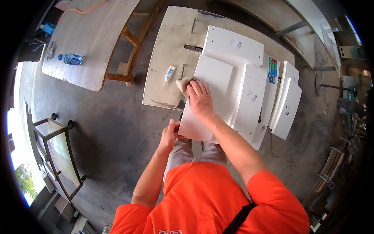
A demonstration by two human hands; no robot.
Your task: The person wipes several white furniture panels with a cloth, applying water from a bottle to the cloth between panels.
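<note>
Right hand (201, 102): fingers bunched over a wadded cloth (184, 86), closed on it, pressing at the left edge of the white panel (216, 77). The panel lies directly beneath that grip, its near end running past the table (160, 50) edge toward the person's legs.

Left hand (168, 137): nearer the body, at the panel's near left corner, thumb up, some fingers out of sight at the edge. How firmly it holds, I can't tell.

Main worry, standing here: the overhang. A hard push from the cloth toward the near end, with a slack left hand, might tip or slide the panel. A trapped bit of grit could scratch the white face. The cloth, half over the edge, might snag on the corner.

Just left of the cloth: a metal rod (182, 71), then a tube (170, 74), nozzle toward the person. Whether it's capped I can't make out; a wide sweep might knock it, and any leak could smear.

Right of the grip: a drilled board (249, 97) close by. A sideways shove could chip edges together.
</note>
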